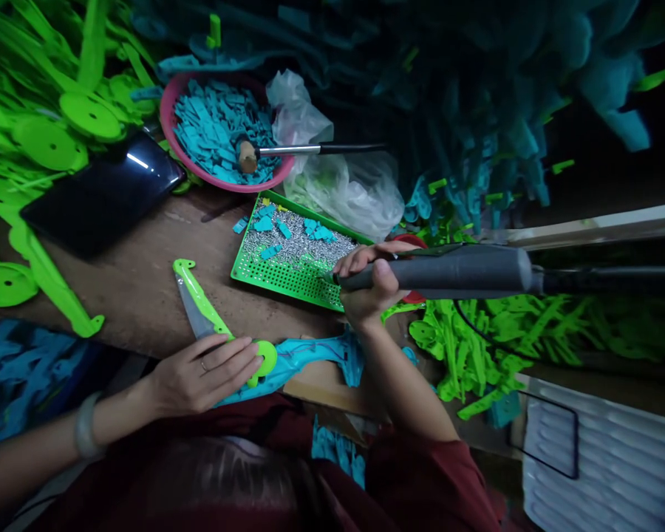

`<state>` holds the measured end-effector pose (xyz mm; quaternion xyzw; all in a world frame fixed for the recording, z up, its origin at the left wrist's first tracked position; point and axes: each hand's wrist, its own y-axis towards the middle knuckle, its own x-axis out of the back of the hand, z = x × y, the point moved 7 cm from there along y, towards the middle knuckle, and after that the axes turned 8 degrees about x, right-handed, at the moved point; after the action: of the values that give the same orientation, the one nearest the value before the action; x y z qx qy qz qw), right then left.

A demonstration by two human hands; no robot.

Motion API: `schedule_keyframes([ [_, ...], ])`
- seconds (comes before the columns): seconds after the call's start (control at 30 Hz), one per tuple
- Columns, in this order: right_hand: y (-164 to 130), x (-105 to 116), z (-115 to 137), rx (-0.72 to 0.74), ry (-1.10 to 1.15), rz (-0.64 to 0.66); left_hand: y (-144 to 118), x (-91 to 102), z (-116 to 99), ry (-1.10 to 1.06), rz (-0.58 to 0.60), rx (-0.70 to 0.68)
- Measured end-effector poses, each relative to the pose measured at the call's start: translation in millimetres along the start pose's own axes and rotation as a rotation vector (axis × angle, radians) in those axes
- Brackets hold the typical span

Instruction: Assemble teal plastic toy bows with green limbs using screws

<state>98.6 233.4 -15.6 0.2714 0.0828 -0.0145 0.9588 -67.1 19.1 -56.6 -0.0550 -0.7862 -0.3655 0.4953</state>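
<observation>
My right hand (374, 284) is wrapped round a grey electric screwdriver (465, 270), which lies nearly level with its cable end to the right. Its left end is above the green perforated tray (293, 290), which holds many small silver screws (293, 244) and several blue clips. My left hand (207, 375) lies over a lime-green plastic part (199, 295) and holds it on a long blue plastic piece (304, 356) at the table's front edge. A clear or grey strip shows along the green part. My left fingertips are beside its round green disc (266, 358).
Behind the tray stands a pink basket (169, 111) of blue clips with a hammer (288, 150) across it, beside a clear plastic bag (360, 192). A black tablet-like device (105, 192) lies left on the table (138, 273). Green parts (471, 347) and blue parts pile up around.
</observation>
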Motion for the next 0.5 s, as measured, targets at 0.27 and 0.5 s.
schedule_keyframes([
  [0.27, -0.8, -2.1, -7.7, -0.021, -0.004, 0.001, 0.7, 0.5, -1.1, -0.015, -0.083, 0.086],
  [0.5, -18.3, -16.3, 68.3, -0.016, -0.008, 0.006, 2.1, -2.5, 3.5, -0.104, -0.045, 0.14],
])
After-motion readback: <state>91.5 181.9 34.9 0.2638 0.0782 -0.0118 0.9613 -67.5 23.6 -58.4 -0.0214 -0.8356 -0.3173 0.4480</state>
